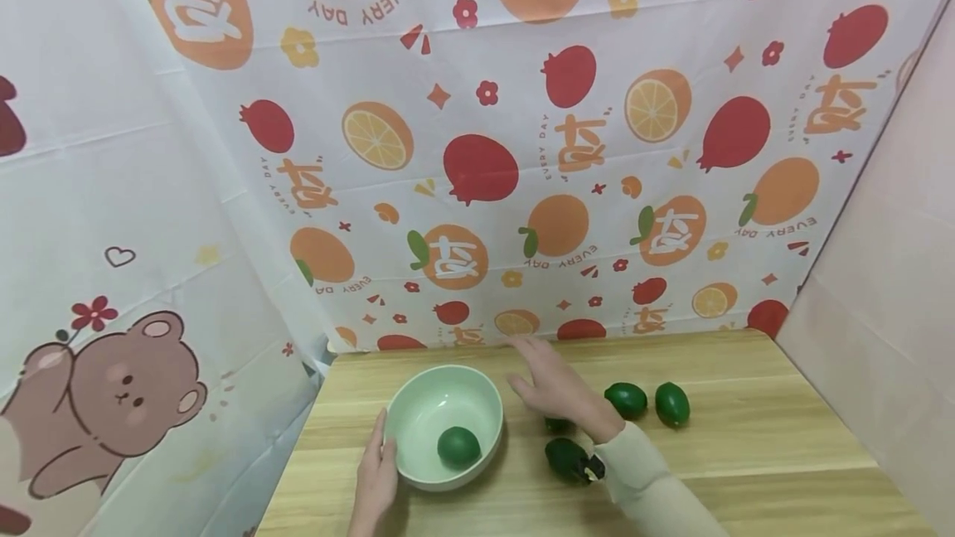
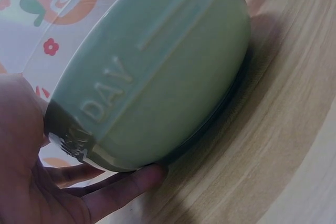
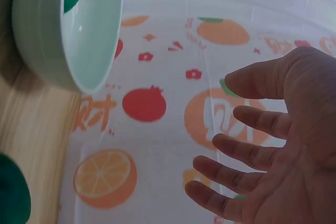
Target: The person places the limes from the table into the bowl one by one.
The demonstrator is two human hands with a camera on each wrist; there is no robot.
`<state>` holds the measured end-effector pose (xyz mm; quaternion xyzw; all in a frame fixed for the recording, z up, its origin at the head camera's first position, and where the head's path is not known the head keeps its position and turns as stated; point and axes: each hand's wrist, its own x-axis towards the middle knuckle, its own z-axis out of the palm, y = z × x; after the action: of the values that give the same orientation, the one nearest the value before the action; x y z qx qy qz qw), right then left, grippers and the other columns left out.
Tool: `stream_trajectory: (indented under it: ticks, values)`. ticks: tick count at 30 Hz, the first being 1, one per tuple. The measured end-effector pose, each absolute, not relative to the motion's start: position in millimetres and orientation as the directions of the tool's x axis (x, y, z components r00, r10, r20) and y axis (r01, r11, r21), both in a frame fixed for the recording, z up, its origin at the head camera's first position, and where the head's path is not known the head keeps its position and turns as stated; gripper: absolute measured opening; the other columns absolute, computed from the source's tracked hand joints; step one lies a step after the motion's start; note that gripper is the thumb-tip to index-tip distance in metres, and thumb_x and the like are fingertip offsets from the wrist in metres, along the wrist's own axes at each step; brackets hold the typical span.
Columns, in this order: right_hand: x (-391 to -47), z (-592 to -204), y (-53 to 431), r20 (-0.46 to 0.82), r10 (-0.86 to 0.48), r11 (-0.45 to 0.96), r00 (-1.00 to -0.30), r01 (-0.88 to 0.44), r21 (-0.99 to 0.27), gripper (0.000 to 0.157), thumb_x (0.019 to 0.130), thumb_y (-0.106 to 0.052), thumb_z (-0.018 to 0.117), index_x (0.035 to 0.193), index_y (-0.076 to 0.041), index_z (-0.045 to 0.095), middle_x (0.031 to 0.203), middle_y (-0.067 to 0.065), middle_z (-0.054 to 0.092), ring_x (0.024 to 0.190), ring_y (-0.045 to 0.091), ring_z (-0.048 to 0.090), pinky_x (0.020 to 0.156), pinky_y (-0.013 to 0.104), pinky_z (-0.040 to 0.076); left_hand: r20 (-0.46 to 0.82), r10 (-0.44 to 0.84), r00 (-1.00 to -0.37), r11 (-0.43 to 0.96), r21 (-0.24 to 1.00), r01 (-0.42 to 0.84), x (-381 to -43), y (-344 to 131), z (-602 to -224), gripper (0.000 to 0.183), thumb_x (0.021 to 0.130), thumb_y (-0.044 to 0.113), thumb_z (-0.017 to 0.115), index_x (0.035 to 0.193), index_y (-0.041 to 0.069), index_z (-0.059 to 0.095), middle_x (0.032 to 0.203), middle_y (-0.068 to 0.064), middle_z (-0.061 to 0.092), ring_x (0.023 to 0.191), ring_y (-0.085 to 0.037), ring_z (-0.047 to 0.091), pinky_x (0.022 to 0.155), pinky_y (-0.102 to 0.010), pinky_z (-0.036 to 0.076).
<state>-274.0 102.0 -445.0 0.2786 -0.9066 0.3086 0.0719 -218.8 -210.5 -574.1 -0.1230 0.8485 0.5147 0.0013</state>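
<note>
Pale-green bowl (image 1: 414, 414), mouth up | fruit (image 1: 458, 447) inside, sideways | left fingers (image 2: 125, 190) gripping bowl | right fingers (image 3: 241, 151) spread

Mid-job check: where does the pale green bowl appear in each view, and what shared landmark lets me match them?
Head: pale green bowl low, left of centre, beside the left hand.
Left wrist: pale green bowl large across the upper middle, outer wall showing.
Right wrist: pale green bowl in the upper left, cut off at the top.
Shared landmark: the fruit-print cloth, visible in all three.
</note>
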Motion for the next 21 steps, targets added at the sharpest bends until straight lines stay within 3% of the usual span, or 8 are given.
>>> stream_trajectory:
  ticks: [21]
  values:
    - [-268, -478, 165, 0.278, -0.386, 0.700, -0.879, -0.476, -0.533, 0.049, 0.096, -0.013, 0.066, 0.142, -0.005, 0.052, 0.144, 0.017, 0.057, 0.135, 0.036, 0.054, 0.112, 0.057, 0.049, -0.115, -0.204, -0.972, 0.440, 0.876, -0.196, -215, -209, -575, 0.058, 0.112, 0.029, 0.022, 0.165, 0.019, 0.003, 0.171, -0.020, 0.008, 0.154, -0.048, 0.017, 0.125, -0.063, 0.023]
